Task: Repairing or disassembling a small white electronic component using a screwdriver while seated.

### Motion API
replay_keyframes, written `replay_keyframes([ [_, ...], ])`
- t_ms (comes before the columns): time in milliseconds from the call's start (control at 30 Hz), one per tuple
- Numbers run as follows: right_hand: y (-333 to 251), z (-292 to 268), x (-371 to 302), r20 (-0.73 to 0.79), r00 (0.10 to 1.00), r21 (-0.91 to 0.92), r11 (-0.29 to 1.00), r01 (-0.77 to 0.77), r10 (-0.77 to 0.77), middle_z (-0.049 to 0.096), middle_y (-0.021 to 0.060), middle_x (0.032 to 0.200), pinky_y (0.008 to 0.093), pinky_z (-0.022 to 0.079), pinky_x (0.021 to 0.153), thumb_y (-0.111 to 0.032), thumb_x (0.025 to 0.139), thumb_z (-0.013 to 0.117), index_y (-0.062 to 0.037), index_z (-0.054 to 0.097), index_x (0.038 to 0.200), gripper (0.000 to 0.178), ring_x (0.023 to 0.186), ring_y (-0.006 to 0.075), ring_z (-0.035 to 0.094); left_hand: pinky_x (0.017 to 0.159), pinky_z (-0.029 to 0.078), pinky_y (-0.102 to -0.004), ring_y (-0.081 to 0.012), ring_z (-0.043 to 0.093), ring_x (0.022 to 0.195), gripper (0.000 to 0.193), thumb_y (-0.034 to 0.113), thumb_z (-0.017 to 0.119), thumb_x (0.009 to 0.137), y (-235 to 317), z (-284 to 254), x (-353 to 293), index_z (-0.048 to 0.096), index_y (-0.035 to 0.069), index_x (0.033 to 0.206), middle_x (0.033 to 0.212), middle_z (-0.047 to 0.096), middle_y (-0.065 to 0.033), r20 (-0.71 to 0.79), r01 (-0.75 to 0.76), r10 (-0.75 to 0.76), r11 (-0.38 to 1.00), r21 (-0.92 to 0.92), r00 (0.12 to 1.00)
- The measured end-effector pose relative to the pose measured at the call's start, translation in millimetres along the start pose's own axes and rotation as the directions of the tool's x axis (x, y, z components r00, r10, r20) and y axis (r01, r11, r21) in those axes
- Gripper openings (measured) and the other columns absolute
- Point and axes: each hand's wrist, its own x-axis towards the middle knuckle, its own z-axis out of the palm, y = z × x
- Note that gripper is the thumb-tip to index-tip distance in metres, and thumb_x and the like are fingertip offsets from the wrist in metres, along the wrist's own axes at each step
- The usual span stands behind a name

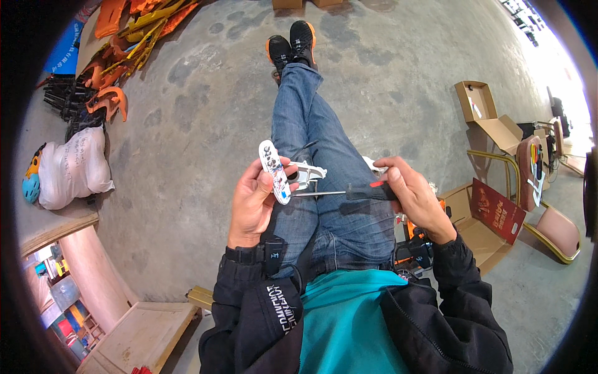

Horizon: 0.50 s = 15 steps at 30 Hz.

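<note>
Over lap: white plastic part (277, 171), printed, elongated, left hand (252, 202) gripping.

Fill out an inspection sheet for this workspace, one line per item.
Surface: bare concrete floor; work done over the lap.
Job's things: small white printed part, screwdriver with its tip at the part.
Clutter: orange plastic pieces, white sack, open cardboard boxes.
Grips: left hand holds the part; right hand holds the screwdriver.
Cables: nothing seen.
Surroundings: chair at right, wooden box at lower left.
</note>
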Motion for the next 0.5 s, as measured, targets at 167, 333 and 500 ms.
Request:
replay_keyframes([
  [167, 10, 3, 17, -0.041, 0.96, -0.135, 0.953, 0.27, -0.278, 0.06, 0.0065, 0.092, 0.0293, 0.046, 0.075, -0.022, 0.096, 0.059, -0.0029, 0.058, 0.118, 0.029, 0.083, 0.0123, 0.058, 0.094, 0.057, -0.0456, -0.0312, 0.059, 0.119, 0.05, 0.022, 0.058, 0.097, -4, -4, 2, 0.042, 0.001, 0.139, 0.128, 0.057, -0.0174, 0.005, -0.003, 0.003, 1.0, 0.022, 1.0],
  [333, 6, 0, 25, 0.0, 0.958, -0.039, 0.957, 0.288, -0.288, 0.062, 0.0051, 0.094, 0.0293, 0.047, 0.077, -0.023, 0.093, 0.064, -0.0035, 0.059, 0.118, 0.032, 0.088, 0.0123, 0.06, 0.094, 0.057, -0.0454, -0.0297, 0.059, 0.119, 0.046, 0.022, 0.056, 0.099, -8, -7, 1, 0.043, 0.001, 0.137, 0.128, 0.057, -0.0166, -0.068, -0.001, 0.002, 1.0, 0.01, 0.998],
  [500, -10, -7, 31, 0.038, 0.998, -0.007, 0.999, -0.043, 0.043, 0.062, 0.0047, 0.098, 0.0285, 0.047, 0.083, -0.015, 0.089, 0.064, -0.0039, 0.059, 0.121, 0.034, 0.087, 0.0124, 0.061, 0.094, 0.057, -0.045, -0.0299, 0.059, 0.119, 0.045, 0.021, 0.056, 0.099, -10, -9, 0, 0.043, 0.001, 0.137, 0.128, 0.057, -0.0167, -0.072, -0.011, 0.011, 1.0, -0.006, 0.997],
])
